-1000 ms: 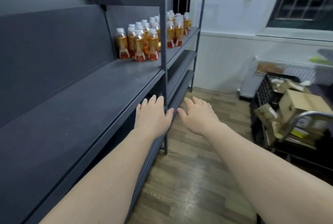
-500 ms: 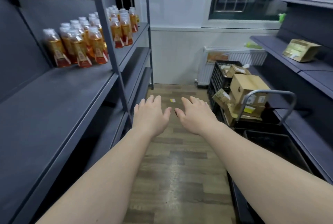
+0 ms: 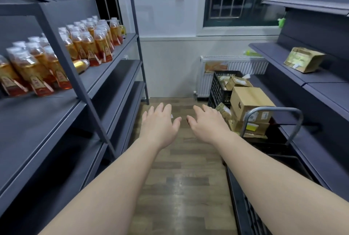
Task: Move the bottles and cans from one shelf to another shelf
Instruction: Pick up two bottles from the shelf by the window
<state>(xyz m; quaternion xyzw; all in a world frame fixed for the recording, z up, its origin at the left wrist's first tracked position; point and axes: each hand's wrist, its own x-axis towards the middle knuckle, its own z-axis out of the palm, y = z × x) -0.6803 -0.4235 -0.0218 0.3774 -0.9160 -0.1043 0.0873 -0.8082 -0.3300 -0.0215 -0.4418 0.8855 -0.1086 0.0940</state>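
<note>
Several bottles of orange drink with white caps (image 3: 88, 46) stand in rows on the dark left shelf (image 3: 105, 76), and a nearer group (image 3: 35, 72) stands at the far left. One gold can (image 3: 81, 65) lies on its side among them. My left hand (image 3: 160, 124) and my right hand (image 3: 207, 123) are stretched out over the wooden floor in the aisle, palms down, fingers relaxed, holding nothing. Both are well to the right of the bottles. A dark shelf on the right (image 3: 306, 76) carries a crumpled gold package (image 3: 304, 59).
A trolley with a metal handle (image 3: 272, 111) stands at the right, loaded with cardboard boxes (image 3: 249, 102). Behind it a black crate (image 3: 219, 87) and a white radiator (image 3: 245, 64) sit by the back wall. Lower shelves (image 3: 120, 91) run along the left.
The view has swung right, from the left shelf to the aisle, bringing the right shelf and trolley into sight. Both hands stay outstretched, holding nothing.
</note>
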